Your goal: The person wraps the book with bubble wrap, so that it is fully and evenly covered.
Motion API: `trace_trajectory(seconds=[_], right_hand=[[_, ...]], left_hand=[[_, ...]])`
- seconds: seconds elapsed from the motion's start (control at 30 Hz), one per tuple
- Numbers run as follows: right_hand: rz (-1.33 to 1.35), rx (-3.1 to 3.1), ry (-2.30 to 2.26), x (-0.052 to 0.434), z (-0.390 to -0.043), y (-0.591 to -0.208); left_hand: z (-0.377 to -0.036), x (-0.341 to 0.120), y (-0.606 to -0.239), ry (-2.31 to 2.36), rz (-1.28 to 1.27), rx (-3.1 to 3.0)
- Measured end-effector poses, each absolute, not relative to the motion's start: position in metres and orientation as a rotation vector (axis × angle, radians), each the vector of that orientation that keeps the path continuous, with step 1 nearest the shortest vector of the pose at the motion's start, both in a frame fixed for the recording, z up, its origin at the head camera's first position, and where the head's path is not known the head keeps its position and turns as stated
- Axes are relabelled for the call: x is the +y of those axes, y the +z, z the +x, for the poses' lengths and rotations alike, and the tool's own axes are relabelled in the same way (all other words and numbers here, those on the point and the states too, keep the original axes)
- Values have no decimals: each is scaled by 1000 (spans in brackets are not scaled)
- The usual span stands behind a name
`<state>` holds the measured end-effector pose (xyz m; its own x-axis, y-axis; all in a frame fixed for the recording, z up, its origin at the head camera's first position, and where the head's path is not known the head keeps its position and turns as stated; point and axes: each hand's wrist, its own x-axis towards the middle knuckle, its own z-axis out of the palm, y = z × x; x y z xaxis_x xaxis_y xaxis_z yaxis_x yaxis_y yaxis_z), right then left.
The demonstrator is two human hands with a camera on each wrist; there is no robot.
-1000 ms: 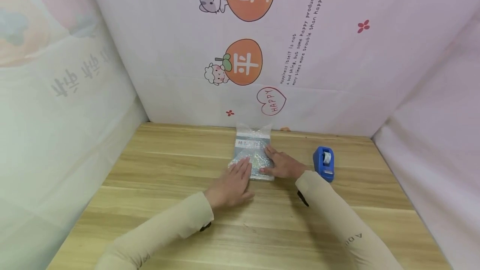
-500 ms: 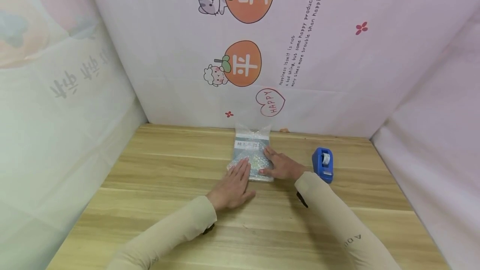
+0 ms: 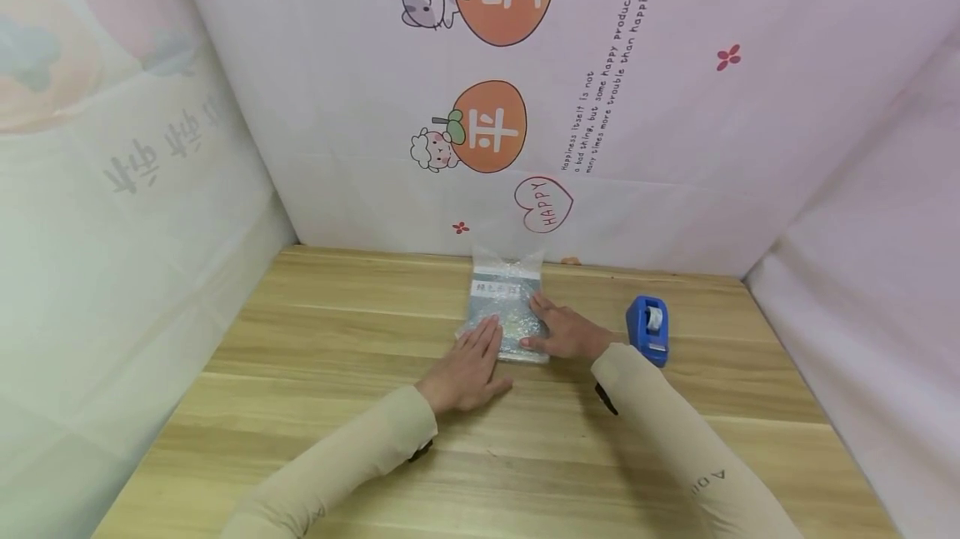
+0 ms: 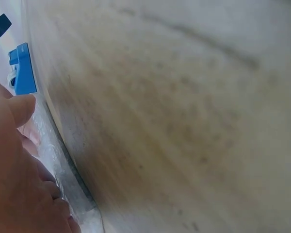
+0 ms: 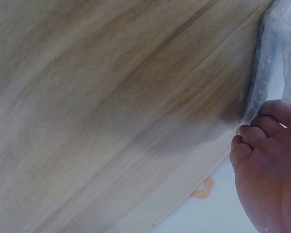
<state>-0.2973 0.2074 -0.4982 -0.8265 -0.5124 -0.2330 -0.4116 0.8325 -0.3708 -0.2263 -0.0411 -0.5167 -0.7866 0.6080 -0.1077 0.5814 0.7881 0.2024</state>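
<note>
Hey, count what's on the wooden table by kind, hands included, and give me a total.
Bubble-wrapped packet: 1
Blue tape dispenser: 1
Hands pressing the packet: 2, left hand and right hand
Total: 4

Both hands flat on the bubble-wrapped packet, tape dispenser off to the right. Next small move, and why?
Probably keep the left hand pressing the bubble-wrapped packet and send the right hand to the blue tape dispenser: the wrap looks loose, with no tape visible, and the dispenser sits just beside that hand.
</note>
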Motion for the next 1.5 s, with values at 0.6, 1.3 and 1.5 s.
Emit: trace_trajectory(seconds=[0.6,1.3,1.5], right_hand=[[-714,2692,-409,205,-294,-492],[-687,2648,-327,203,-303,-469],[-614,2637,-346,203,-311,-464]], left_hand=[[-227,-34,-502,331,786,2738],[-226,-32,-503,409,748,2761],[-224,-33,-504,426,756,2764]])
